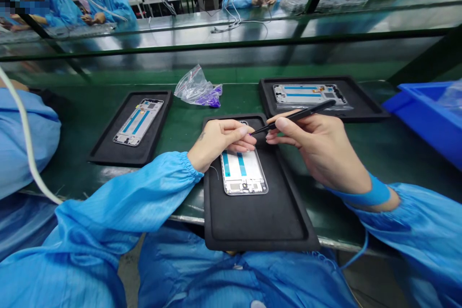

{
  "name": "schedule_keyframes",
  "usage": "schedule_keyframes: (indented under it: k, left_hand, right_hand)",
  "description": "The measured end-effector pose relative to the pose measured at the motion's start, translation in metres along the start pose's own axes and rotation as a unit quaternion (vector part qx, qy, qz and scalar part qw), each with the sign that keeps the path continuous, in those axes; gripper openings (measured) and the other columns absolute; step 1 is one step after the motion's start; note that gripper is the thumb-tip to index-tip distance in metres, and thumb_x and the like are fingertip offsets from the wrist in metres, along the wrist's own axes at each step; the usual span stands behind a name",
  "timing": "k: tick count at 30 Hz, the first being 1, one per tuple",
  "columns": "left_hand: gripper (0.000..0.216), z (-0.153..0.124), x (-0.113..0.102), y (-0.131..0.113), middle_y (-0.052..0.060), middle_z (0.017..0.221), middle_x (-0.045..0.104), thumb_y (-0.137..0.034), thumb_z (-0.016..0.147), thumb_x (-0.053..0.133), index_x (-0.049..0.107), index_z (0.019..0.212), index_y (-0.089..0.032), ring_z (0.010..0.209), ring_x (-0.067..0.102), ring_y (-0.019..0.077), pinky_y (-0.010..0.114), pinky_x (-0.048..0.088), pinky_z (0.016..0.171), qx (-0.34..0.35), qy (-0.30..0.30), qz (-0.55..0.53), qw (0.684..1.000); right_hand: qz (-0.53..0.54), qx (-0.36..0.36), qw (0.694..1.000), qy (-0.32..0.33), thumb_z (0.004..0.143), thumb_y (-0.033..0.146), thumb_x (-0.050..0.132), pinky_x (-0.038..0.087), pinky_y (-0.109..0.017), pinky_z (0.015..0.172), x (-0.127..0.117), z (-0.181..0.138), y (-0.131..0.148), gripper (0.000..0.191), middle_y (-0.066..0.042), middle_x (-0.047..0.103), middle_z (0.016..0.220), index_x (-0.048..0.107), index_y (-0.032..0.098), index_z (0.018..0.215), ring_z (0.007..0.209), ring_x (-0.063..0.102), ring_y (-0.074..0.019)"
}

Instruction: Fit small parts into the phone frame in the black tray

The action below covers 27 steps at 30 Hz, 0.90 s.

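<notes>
Black tweezers (301,114) are held in my right hand (321,147), pointing left. Their tip meets the fingertips of my left hand (229,138). Thumb and fingers of that hand are pinched together around something too small to make out, with a purple speck at the tip. Below my hands lies a silver phone frame (252,168) with blue adhesive strips, its upper part mostly hidden by my left hand. The frame rests in a black foam tray (260,221) at the table's front edge.
Left stands another black tray (101,151) with a phone frame (139,122); back right, a third tray (368,106) holds one too. A plastic bag with purple pieces (200,91) lies behind. A blue bin (422,115) is far right. A person's sleeve (27,139) is at left.
</notes>
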<state>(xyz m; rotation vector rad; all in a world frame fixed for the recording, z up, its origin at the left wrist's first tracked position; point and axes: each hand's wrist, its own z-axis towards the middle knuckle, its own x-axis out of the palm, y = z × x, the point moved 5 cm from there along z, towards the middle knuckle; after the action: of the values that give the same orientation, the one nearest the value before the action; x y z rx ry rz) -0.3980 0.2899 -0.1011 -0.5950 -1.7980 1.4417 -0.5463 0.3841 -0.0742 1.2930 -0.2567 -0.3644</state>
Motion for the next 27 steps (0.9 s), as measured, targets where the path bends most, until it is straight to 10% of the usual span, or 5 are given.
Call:
schedule_keyframes:
  k: [8,15,27]
  left_hand:
    - [0.012,0.005,-0.012,-0.016,0.01,0.086,0.073,-0.016,0.097,0.059,0.068,0.1,-0.008,0.075,0.072,0.0175,0.024,0.058,0.068,0.09,-0.021,0.162,0.983]
    - [0.015,0.02,-0.054,-0.039,0.004,0.098,0.072,-0.008,0.092,0.06,0.073,0.097,-0.015,0.092,0.065,0.0195,0.031,0.047,0.084,0.285,-0.081,0.575,0.762]
    - [0.015,0.021,-0.049,-0.018,0.005,0.097,0.064,-0.018,0.096,0.057,0.072,0.1,-0.02,0.099,0.054,0.027,0.042,0.043,0.094,0.253,-0.09,0.656,0.706]
  right_hand:
    - [-0.018,0.001,1.0,-0.011,0.081,0.048,0.086,0.066,-0.038,0.071,-0.006,0.004,-0.001,0.027,-0.005,0.068,0.08,0.077,0.024,0.084,0.076,0.067,-0.0251]
    - [-0.27,-0.206,0.937,0.078,0.095,0.05,0.069,0.055,-0.036,0.067,0.02,0.039,0.013,0.03,-0.004,0.07,0.086,0.075,0.021,0.093,0.08,0.067,-0.0263]
    - [-0.288,-0.241,0.915,0.15,0.098,0.045,0.067,0.054,-0.033,0.063,0.044,0.056,-0.004,0.025,-0.004,0.07,0.093,0.075,0.021,0.094,0.083,0.067,-0.0265]
